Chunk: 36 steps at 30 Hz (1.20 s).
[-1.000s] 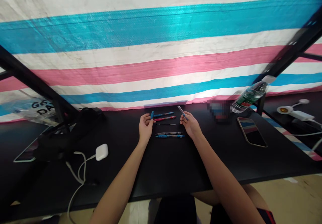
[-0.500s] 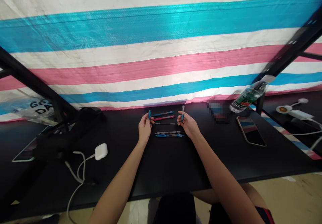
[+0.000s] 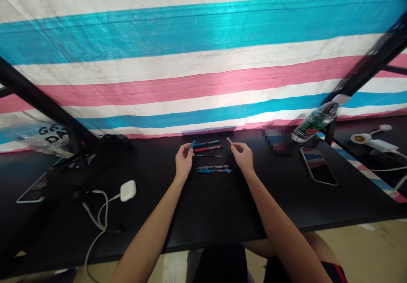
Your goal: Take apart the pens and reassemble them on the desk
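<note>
My left hand is closed in a pinch on a short blue pen part held just above the black table. My right hand pinches a clear pen barrel that tilts up to the left. Between the hands several pens lie in a row: a blue pen and a red pen at the back, a thin refill, then a grey pen and a blue pen nearest me.
A phone and a tilted water bottle sit to the right. A white charger case with cable, a black bag and a tablet lie to the left. A striped tarp hangs behind.
My right hand has turned the clear barrel from upright to tilted left and shifted slightly right. My left hand has tipped the blue part to the right.
</note>
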Motion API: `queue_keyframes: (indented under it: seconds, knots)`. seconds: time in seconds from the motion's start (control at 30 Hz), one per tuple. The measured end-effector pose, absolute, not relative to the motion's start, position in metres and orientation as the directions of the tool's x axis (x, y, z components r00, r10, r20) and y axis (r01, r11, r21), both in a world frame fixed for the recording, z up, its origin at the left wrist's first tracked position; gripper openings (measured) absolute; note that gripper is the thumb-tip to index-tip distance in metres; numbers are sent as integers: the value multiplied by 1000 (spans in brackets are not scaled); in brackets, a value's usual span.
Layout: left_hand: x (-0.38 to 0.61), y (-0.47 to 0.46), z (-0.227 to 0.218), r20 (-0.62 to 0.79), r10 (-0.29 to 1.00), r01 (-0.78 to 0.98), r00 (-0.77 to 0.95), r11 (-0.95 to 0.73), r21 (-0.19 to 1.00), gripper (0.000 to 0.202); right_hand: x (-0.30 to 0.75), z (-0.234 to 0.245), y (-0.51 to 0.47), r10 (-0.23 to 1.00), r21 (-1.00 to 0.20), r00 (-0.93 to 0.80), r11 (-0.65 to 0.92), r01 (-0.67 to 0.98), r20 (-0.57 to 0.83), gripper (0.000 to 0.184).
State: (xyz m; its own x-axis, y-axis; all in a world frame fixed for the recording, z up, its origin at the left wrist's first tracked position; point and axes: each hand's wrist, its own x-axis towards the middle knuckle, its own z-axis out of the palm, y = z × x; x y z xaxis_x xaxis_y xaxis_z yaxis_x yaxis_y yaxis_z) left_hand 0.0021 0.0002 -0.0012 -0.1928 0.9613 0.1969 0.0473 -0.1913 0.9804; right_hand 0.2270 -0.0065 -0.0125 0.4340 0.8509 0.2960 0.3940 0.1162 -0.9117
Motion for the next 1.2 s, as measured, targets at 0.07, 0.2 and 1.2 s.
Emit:
queue_keyframes:
  seconds: [0.07,0.2,1.2]
  knots:
    - [2,-1,1,184,966,46,-184,-178,983,23,228,-15,-7,854,-836,385,100,539,350,24]
    - [3,-4,5,187,969,40,-162,-183,982,32,224,-21,-8,873,-684,269,95,724,406,25]
    - [7,-7,7,223,960,109,-170,-207,972,11,208,-11,-13,909,-704,-118,386,596,399,12]
